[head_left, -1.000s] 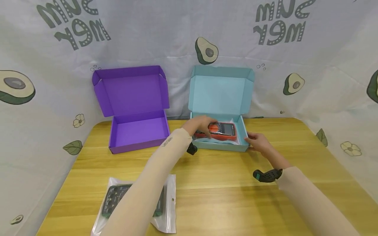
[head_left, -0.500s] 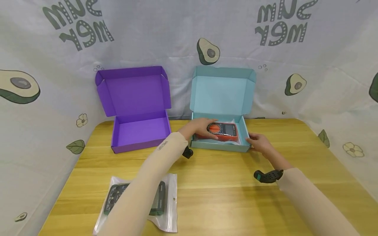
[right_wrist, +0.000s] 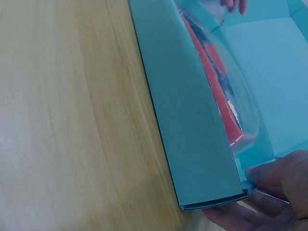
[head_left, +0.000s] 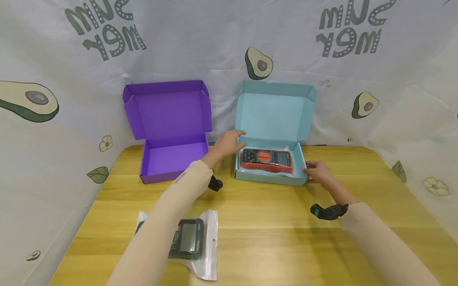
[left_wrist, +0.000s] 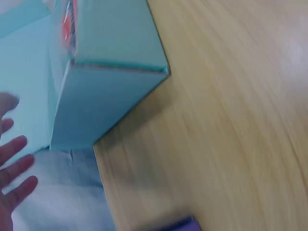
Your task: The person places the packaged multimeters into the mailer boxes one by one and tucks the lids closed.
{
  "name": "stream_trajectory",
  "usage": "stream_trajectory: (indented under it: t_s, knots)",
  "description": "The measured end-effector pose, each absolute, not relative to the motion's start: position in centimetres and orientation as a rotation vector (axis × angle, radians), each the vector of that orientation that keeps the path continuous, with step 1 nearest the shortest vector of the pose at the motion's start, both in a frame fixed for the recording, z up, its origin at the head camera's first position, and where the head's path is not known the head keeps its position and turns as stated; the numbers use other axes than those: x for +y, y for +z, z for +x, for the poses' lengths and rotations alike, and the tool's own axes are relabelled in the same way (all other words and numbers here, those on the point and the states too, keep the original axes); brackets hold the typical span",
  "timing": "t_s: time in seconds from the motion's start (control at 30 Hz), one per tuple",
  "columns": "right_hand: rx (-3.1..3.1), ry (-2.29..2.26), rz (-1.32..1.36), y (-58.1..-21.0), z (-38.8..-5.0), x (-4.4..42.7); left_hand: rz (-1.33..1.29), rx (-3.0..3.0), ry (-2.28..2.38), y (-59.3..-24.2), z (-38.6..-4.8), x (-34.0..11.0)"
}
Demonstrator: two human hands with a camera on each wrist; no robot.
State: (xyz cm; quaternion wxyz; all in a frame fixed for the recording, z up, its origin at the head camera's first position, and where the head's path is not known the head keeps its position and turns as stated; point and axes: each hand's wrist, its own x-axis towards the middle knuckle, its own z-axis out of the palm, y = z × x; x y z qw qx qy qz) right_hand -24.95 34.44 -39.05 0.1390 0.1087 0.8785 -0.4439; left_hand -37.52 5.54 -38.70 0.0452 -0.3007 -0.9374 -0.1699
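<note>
A light-blue cardboard box (head_left: 270, 179) stands on the table with its lid (head_left: 273, 115) raised. Inside it lies a red multimeter (head_left: 265, 159) with an orange dial, in a clear plastic bag. My left hand (head_left: 225, 143) is at the box's left end, its fingers spread and holding nothing, as the left wrist view also shows. My right hand (head_left: 319, 172) holds the box's right end wall. In the right wrist view, the thumb (right_wrist: 267, 175) lies at the wall's top edge, with the other fingers outside and below.
To the left stands an open purple box (head_left: 171, 175). Near the table's front edge lies a bagged dark-green meter (head_left: 189, 238) with a grey display, partly hidden by my left sleeve (head_left: 161, 222). A printed cloth (head_left: 222, 43) hangs behind the wooden table (head_left: 264, 230).
My left hand has let go of the bagged multimeter and moved left out of the light-blue box. The right hand keeps its hold on the box; the head view has shifted slightly.
</note>
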Motion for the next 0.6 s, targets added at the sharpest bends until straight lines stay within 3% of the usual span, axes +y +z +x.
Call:
stream_trajectory:
  t_s: [0.33, 0.6]
  knots:
    - [2.641, -1.244, 0.259, -37.5, -26.3, 35.2, -0.593, -2.748, -0.761, -38.5, -38.1, 3.4]
    - [2.802, -1.159, 0.188, -35.2, -27.6, 35.7, -0.529, -2.784, -0.947, -37.7, -38.4, 3.8]
